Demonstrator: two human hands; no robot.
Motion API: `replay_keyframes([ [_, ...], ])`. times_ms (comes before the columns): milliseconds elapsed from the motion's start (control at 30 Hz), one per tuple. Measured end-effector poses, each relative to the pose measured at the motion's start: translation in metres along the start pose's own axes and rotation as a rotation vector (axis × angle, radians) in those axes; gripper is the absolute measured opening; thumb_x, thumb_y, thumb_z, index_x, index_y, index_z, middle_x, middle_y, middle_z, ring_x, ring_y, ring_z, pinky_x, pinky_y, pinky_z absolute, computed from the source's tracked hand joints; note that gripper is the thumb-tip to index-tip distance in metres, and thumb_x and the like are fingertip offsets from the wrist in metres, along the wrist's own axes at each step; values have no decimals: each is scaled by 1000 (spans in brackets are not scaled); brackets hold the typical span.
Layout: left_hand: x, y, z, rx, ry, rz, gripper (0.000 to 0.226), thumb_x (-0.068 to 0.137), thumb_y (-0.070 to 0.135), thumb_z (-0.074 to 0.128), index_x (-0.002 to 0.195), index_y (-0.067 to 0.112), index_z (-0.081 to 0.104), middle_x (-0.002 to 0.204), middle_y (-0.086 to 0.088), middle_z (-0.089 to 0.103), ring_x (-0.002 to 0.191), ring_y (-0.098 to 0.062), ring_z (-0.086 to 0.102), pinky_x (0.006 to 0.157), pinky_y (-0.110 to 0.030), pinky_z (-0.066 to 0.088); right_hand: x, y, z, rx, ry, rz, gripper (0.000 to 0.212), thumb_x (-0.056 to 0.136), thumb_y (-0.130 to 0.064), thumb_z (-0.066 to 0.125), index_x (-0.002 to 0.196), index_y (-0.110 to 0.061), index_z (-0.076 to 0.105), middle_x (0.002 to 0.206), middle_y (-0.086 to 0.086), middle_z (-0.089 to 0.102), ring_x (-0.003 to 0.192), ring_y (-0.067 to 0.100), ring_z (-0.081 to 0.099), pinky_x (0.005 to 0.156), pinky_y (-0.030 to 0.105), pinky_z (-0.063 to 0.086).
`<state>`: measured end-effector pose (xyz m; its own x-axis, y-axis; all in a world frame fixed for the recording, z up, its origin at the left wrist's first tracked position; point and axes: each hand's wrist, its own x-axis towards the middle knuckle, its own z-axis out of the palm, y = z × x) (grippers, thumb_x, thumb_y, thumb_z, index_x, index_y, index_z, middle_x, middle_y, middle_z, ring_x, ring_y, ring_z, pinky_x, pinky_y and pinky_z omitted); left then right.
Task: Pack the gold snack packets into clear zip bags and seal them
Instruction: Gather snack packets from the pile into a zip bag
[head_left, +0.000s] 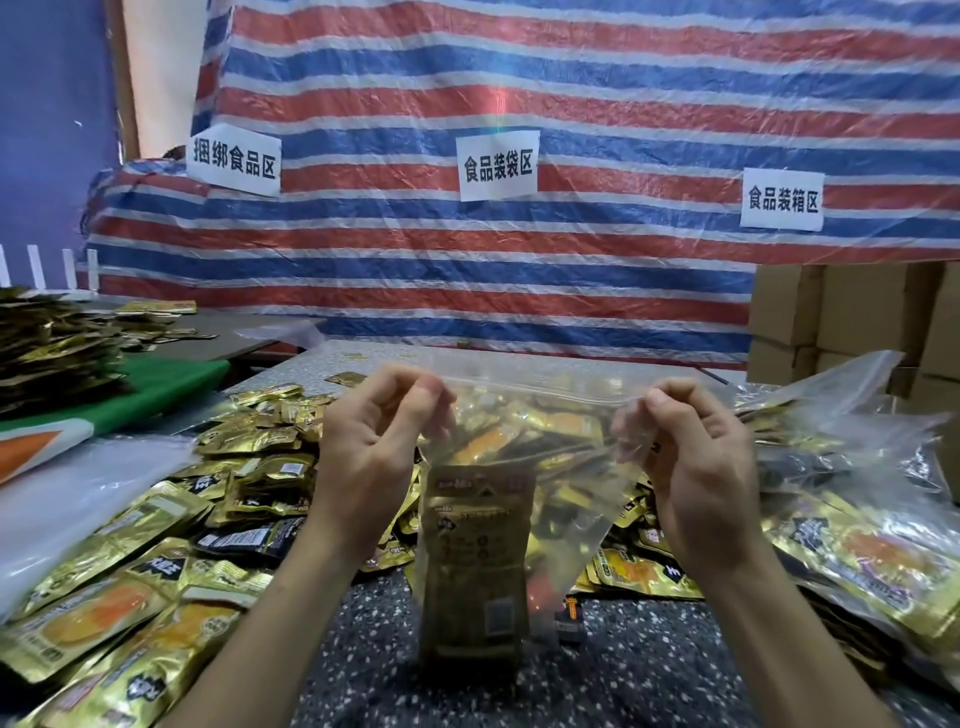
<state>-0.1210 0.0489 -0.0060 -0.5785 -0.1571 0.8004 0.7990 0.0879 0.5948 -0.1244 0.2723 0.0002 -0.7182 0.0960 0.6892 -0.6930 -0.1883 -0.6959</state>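
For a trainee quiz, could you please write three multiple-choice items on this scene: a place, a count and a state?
1. Filled bags lie: A) on the person's right B) on the floor C) on a shelf
2. White signs on the striped tarp: A) two B) three C) five
3. The zip bag is: A) untouched B) in one hand C) pinched by left hand and right hand
Key: 1 A, they pile beyond the right hand; 2 B, three sheets show; 3 C, each hand pinches its top.
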Motion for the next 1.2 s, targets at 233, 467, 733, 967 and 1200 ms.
replay_keyframes([
  [233, 1, 0, 0, -84, 71, -19, 25, 88, 33, 56, 69, 23, 68, 68, -3, 64, 65, -19, 58, 65, -27, 50, -3, 0, 2, -34, -45, 61, 17, 92, -27, 65, 78, -21, 71, 73, 5, 62, 70, 19, 57, 67, 39, 49],
  [467, 1, -1, -1, -112, 28, -21, 23, 83, 32, 57, 65, 23, 68, 63, 2, 63, 61, -16, 57, 66, -26, 49, -5, 3, 5, -27, -2, 18, 23, 87, -13, 56, 67, -22, 63, 70, 5, 56, 71, 20, 51, 73, 36, 42],
  [733, -2, 5, 2, -53, -84, -26, 25, 87, 32, 66, 71, 13, 66, 65, 5, 66, 62, -6, 62, 61, -16, 49, -6, 4, 6, -16, 65, 19, 17, 78, -11, 56, 63, -16, 62, 65, 8, 54, 67, 23, 50, 68, 34, 41],
  [967, -1, 3, 0, -4, -40, -31, 22, 89, 17, 56, 69, 13, 63, 64, 6, 63, 62, -3, 57, 61, -14, 45, -10, -2, 6, -163, 131, 10, 12, 81, -22, 57, 78, -23, 68, 75, -2, 64, 74, 17, 60, 71, 32, 46],
  [1200, -2, 5, 1, -47, -87, 31, 20, 92, 12, 57, 74, 13, 67, 69, -1, 66, 66, -8, 60, 65, -17, 48, -5, -42, 42, -935, -94, -481, 26, 84, -34, 66, 108, -27, 72, 113, -11, 62, 120, 11, 48, 107, 39, 34],
])
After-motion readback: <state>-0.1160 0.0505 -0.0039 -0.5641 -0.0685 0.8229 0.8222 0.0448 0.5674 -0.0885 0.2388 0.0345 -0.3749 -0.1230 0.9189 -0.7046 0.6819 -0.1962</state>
